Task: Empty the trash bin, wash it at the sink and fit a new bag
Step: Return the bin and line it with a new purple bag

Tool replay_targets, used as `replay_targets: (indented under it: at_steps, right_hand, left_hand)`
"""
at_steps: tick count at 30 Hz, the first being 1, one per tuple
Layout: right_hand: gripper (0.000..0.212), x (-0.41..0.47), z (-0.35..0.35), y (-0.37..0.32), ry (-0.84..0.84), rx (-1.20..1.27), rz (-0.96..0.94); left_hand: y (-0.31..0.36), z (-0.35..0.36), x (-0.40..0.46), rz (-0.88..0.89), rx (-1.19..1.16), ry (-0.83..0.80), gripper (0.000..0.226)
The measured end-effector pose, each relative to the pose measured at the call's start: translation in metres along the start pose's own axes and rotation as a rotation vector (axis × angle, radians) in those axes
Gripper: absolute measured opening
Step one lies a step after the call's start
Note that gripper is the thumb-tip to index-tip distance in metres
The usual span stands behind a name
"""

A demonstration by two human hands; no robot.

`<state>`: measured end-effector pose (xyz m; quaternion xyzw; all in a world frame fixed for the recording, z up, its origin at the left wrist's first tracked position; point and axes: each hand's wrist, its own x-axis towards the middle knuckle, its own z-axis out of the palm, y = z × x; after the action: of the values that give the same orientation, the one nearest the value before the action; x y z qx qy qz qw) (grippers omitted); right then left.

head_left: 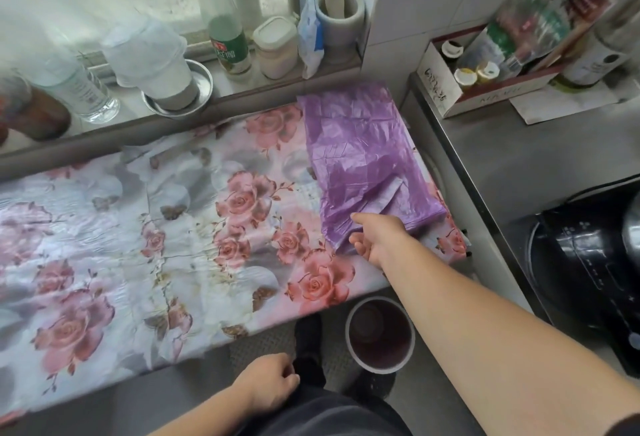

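Observation:
A stack of flat purple plastic bags point(360, 158) lies at the right end of a table covered with a rose-patterned cloth point(156, 227). My right hand point(375, 238) rests on the near edge of the stack, fingers spread and touching the bags; I cannot tell whether it grips one. Below the table edge stands a small round bin point(380, 335) with a pale rim and a dark inside, on the floor by my feet. My left hand point(268, 385) hangs low near my lap, fingers loosely curled, holding nothing.
A window ledge behind the table carries bottles point(228, 44), jars, a metal dish point(180, 89) and a mortar with pestle point(341, 6). To the right a steel counter point(519, 158) holds a cardboard box of bottles point(485, 65) and a black appliance point(585, 273).

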<state>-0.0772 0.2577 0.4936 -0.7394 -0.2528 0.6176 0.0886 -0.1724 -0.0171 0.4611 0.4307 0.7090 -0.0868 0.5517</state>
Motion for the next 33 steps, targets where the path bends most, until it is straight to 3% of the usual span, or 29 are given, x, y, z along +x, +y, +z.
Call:
replay_targets:
  at_steps: [6, 12, 15, 18, 24, 33]
  right_hand:
    - [0.009, 0.006, 0.018, 0.006, 0.035, -0.069, 0.005]
    - [0.006, -0.021, 0.013, 0.005, 0.089, -0.531, -0.475]
    - [0.01, -0.038, 0.006, 0.002, 0.09, -0.588, -0.599]
    - [0.016, -0.057, -0.005, -0.007, 0.088, -0.554, -0.695]
    - [0.025, -0.11, -0.06, -0.046, 0.044, -0.241, -0.85]
    - [0.035, -0.168, -0.161, -0.045, 0.029, 0.063, -0.938]
  left_hand:
    - [-0.012, -0.002, -0.003, -0.015, -0.036, 0.002, 0.02]
    - [-0.013, -0.009, 0.0, 0.019, 0.013, 0.025, 0.016]
    - [-0.009, -0.01, 0.003, 0.038, 0.034, 0.031, 0.02]
    - [-0.006, -0.012, 0.005, 0.064, 0.058, 0.037, 0.026]
    - [0.004, -0.019, 0.004, 0.114, 0.132, 0.041, 0.028]
    - [0.046, -0.005, -0.008, 0.181, 0.163, 0.071, 0.026]
